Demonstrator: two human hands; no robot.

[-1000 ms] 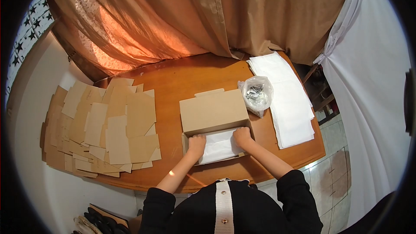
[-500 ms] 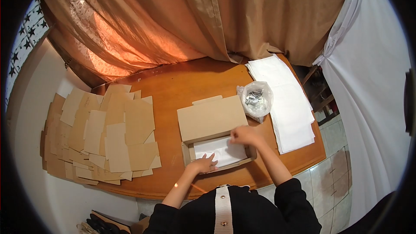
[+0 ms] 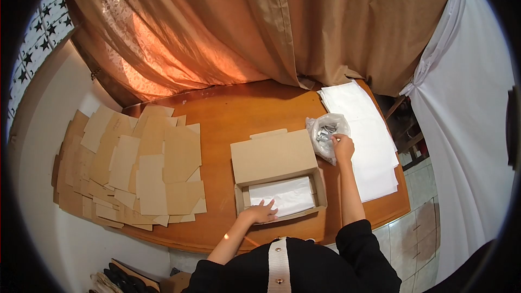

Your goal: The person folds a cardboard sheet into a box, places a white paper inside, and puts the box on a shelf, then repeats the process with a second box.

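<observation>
An open cardboard box (image 3: 274,157) stands at the middle front of the table, its lid folded back. Folded white paper (image 3: 290,194) lines the inside. My left hand (image 3: 261,214) rests over the box's front edge with its fingers spread on the paper. To the right of the lid stands a clear plastic bag (image 3: 339,122) holding several small silvery-grey pieces (image 3: 325,132). My right hand (image 3: 343,148) reaches into the bag's mouth with fingers pinched together; what they grip, if anything, is too small to make out.
Flat cardboard pieces (image 3: 152,190) lie in an overlapping pile on the left of the wooden table (image 3: 220,114). A stack of white paper sheets (image 3: 369,146) lies along the right edge. Brown curtains (image 3: 233,27) hang behind, and a white cloth (image 3: 461,103) hangs at the right.
My right hand has moved from above the box to the bag at the upper right. My left hand stays on the paper at the box's front edge. The camera view has shifted slightly.
</observation>
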